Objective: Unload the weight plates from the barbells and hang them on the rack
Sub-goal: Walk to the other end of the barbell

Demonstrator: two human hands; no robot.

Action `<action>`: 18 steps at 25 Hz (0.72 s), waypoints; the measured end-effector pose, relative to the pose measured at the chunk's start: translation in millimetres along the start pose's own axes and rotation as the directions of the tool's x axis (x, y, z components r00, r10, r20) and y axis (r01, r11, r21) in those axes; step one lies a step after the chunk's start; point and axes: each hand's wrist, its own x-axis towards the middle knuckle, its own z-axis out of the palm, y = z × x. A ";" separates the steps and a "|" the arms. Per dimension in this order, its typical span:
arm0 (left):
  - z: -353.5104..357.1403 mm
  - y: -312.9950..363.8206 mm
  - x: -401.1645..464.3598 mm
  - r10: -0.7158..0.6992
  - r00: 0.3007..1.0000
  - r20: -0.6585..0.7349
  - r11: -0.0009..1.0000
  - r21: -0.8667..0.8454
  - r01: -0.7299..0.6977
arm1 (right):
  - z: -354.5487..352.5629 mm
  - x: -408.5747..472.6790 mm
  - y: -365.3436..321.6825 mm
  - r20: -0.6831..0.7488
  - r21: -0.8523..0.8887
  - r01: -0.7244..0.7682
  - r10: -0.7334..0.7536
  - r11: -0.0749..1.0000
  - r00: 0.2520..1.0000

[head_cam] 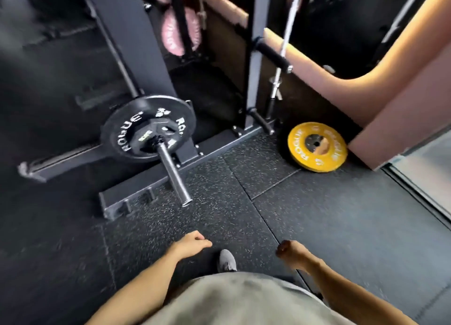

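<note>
A barbell sleeve point(173, 176) points toward me at centre left. On it sits a black plate point(127, 127) with white lettering and a smaller black plate point(148, 139) in front of it. A yellow plate point(317, 146) leans low against the pink wall on the right. The dark rack upright point(253, 56) carries a black storage peg point(272, 55); pink plates point(170, 35) hang further back. My left hand point(192, 243) hangs low at the bottom centre, fingers loosely curled, holding nothing. My right hand point(291, 250) hangs beside it with curled fingers, also holding nothing.
The rack's base rail point(219, 144) runs across the speckled rubber floor point(317, 215). A chrome bar point(283, 54) stands upright against the rack. A pink wall point(402, 105) closes the right side. My grey shoe point(227, 261) shows between my hands.
</note>
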 end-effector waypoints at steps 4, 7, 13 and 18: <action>-1.8 -31.5 -0.3 -0.075 0.996 -0.051 0.988 -0.140 0.067 | -4.7 24.1 -45.7 0.083 -0.100 0.087 -0.079 0.991 0.993; 9.9 -44.1 -3.9 -0.133 0.988 -0.080 0.971 -0.208 0.114 | -6.6 36.1 -67.8 0.132 -0.193 0.149 -0.125 0.970 0.983; 39.3 -52.1 -21.2 -0.213 0.971 -0.107 0.942 -0.285 0.175 | -12.2 46.8 -79.3 0.209 -0.312 0.264 -0.205 0.913 0.956; 71.8 -45.8 -34.2 -0.258 0.962 -0.087 0.922 -0.319 0.219 | -15.3 46.1 -66.6 0.268 -0.358 0.301 -0.212 0.884 0.940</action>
